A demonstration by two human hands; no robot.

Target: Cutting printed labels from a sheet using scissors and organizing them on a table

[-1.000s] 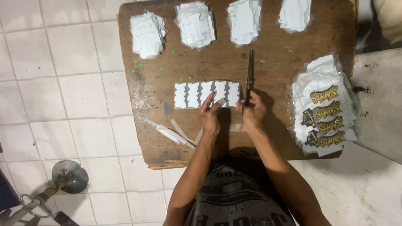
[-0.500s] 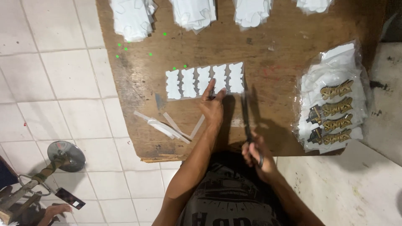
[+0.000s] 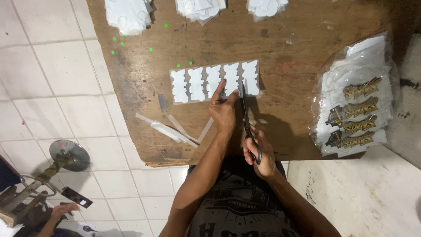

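White cut-out shapes sit in a row on a clear strip (image 3: 215, 81), laid flat on the wooden board (image 3: 298, 66). The strip is pressed down by the left hand (image 3: 223, 109) so it stays put. Just beside it, scissors (image 3: 246, 123) are gripped by the right hand (image 3: 258, 151).

I saw the right hand (image 3: 258, 151) pull back toward the body and then bring the scissors (image 3: 246, 116) up again, blades reaching the strip of white cut-outs (image 3: 215, 81) between its last two shapes. The left hand (image 3: 222, 109) slid onto the strip's lower edge.
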